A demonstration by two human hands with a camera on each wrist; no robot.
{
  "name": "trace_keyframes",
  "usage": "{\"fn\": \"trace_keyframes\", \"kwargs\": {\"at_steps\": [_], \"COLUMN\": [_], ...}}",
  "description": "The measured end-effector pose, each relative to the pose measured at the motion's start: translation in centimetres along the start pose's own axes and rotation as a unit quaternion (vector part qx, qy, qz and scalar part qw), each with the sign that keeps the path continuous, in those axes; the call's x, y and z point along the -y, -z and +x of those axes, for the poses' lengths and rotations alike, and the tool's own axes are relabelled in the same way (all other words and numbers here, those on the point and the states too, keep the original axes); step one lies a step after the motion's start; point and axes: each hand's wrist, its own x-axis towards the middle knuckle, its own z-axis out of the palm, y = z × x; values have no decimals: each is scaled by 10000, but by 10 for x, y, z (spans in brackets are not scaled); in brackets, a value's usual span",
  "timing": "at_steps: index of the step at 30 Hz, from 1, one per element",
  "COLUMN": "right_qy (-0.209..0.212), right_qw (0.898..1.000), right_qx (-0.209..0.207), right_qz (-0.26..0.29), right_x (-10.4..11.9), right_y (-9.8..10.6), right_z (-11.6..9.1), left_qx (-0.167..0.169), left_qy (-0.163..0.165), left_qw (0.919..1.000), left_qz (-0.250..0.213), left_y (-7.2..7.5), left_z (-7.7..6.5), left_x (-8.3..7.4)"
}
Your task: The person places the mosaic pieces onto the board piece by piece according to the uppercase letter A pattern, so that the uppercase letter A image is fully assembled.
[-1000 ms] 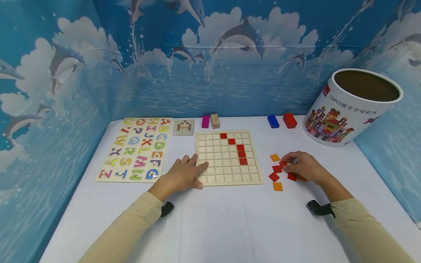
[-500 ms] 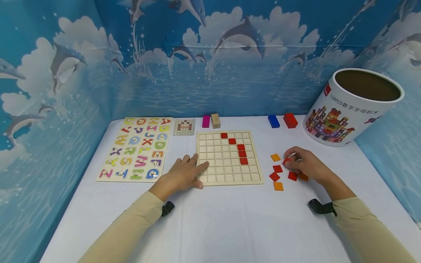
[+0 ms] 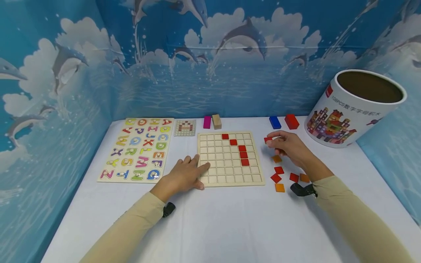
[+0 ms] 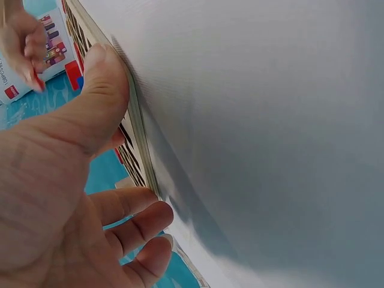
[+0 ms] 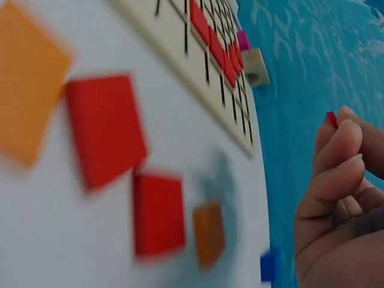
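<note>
My right hand [image 3: 291, 148] pinches a red square tile [image 3: 266, 140] between thumb and fingertips, raised over the table right of the wooden grid board [image 3: 217, 179]. In the right wrist view only a small edge of that tile [image 5: 331, 119] shows at the fingertips. Several red tiles [image 3: 243, 155] lie in cells of the board, running down its right half. My left hand [image 3: 182, 175] rests at the board's near left corner, thumb [image 4: 107, 81] along the edge and index finger over the surface. Loose red tiles [image 3: 279, 170] and orange tiles [image 3: 280, 187] lie right of the board.
A letter puzzle board [image 3: 135, 151] lies on the left, beside a small pattern card [image 3: 185, 128]. Magenta [image 3: 207, 122], natural wood [image 3: 216, 121], blue [image 3: 275, 122] and red blocks [image 3: 291, 121] stand along the back. A large white bucket [image 3: 345, 113] is at the back right.
My right hand has lifted a red tile from the loose pile and carried it up and left toward the board. My left hand has stayed at the board's corner.
</note>
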Motion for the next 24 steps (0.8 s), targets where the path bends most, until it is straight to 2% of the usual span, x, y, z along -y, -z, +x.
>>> {"fn": "trace_keyframes", "kwargs": {"at_steps": [6,10,13,17,24], "right_qy": [43,291,494,741,1200], "right_qw": [9971,9933,9919,9884,9629], "right_qx": [631,1070,1163,979,667], "right_qz": [418,322,-93,-891,-2325], "right_x": [29,41,47,53,57], "right_y": [-55,-90,-110,-126,-140], "right_z": [38,57,65,70,75], "left_qx": [27,40,12,-55,-64], "left_qy": [10,18,0,5,37], "left_qw": [10000,10000,10000,9999,9998], "left_qz": [33,29,53,146,181], "left_y": [-2,-4,-4,-4,0], "left_z": [0,1,1,2,0], "left_x": [0,-1,-1,-1,0]}}
